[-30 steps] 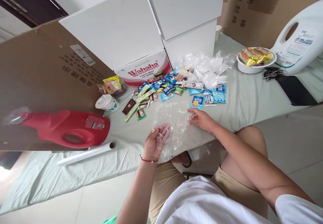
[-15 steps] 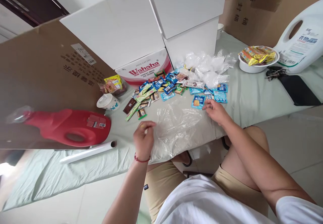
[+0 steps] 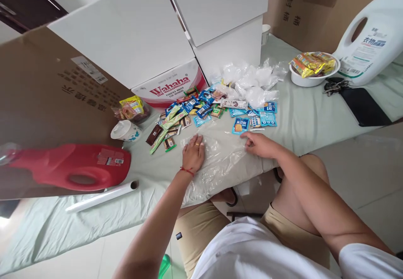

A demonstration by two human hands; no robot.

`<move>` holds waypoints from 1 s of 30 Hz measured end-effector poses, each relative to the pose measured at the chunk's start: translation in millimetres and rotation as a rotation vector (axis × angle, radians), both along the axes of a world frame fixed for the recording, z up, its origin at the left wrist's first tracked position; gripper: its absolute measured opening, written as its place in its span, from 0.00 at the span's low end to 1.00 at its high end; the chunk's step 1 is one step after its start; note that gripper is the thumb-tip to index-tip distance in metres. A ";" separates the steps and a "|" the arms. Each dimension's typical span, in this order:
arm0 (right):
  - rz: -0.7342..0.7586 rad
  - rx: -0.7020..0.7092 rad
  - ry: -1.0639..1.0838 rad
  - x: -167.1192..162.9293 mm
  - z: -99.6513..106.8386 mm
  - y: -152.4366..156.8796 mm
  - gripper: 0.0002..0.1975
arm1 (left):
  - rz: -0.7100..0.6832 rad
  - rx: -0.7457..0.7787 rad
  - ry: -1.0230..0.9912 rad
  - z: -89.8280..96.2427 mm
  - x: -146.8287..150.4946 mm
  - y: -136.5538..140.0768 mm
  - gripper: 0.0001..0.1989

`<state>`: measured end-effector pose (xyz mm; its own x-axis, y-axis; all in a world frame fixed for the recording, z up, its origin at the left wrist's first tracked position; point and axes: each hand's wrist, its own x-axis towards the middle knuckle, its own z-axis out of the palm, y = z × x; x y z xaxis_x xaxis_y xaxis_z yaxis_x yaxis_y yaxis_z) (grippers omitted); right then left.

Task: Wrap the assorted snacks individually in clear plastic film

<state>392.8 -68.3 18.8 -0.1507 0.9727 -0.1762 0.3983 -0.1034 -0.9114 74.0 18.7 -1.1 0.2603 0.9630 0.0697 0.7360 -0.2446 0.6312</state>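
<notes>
Left hand (image 3: 193, 154) lies flat, fingers apart, on the clear plastic bag (image 3: 220, 161); right hand (image 3: 260, 144), at 3 o'clock, seemingly pinches its edge.

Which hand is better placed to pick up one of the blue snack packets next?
Probably the right hand: it rests at the clear plastic bag's far edge, just below the blue snack packets. The left hand lies flat on the bag, nearer the brown and green packets.

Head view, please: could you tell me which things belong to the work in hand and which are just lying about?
In hand:
left hand, flat on clear plastic bag
right hand, at the bag's edge
pile of small wrapped snacks

Lying about:
red plastic jug
white plastic jug
white bowl of yellow packets
white film roll
</notes>
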 end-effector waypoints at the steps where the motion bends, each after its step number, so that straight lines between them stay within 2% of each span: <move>1: 0.051 -0.014 0.024 9.8 3.9 -3.7 0.28 | 0.014 0.008 -0.024 -0.7 -4.9 1.8 0.24; 5: 0.306 -0.132 0.106 45.0 21.6 -19.5 0.22 | -0.011 0.051 0.066 -2.5 -15.8 6.7 0.27; 7: 0.356 -0.195 0.101 56.9 27.2 -22.8 0.19 | -0.028 0.066 0.167 -3.1 -16.7 6.4 0.28; 9: 0.220 -0.173 0.040 66.5 28.8 -19.5 0.18 | -0.042 0.077 0.239 -3.4 -16.2 5.2 0.29; 12: -0.238 -0.001 -0.254 81.1 26.6 -1.4 0.16 | -0.065 0.100 0.297 -3.4 -15.2 3.7 0.31; 14: -0.450 0.072 -0.513 90.2 25.6 15.3 0.18 | -0.067 0.115 0.307 -3.5 -15.0 3.2 0.31; 16: -0.514 0.046 -0.694 95.6 26.2 30.6 0.23 | -0.059 0.128 0.301 -3.8 -14.7 2.9 0.31; 20: -0.567 -0.146 -0.837 89.9 27.8 48.2 0.35 | -0.059 0.137 0.282 -4.0 -13.3 2.9 0.30; 23: -0.667 -0.194 -0.792 78.8 25.4 49.2 0.39 | -0.066 0.132 0.272 -4.3 -12.3 3.2 0.31; 27: -0.803 -0.164 -0.421 71.6 25.6 36.2 0.23 | -0.067 0.142 0.230 -6.1 -12.2 3.4 0.30; 30: -0.786 -0.120 -0.303 71.8 35.8 21.2 0.20 | -0.067 0.144 0.213 -7.3 -12.3 3.5 0.30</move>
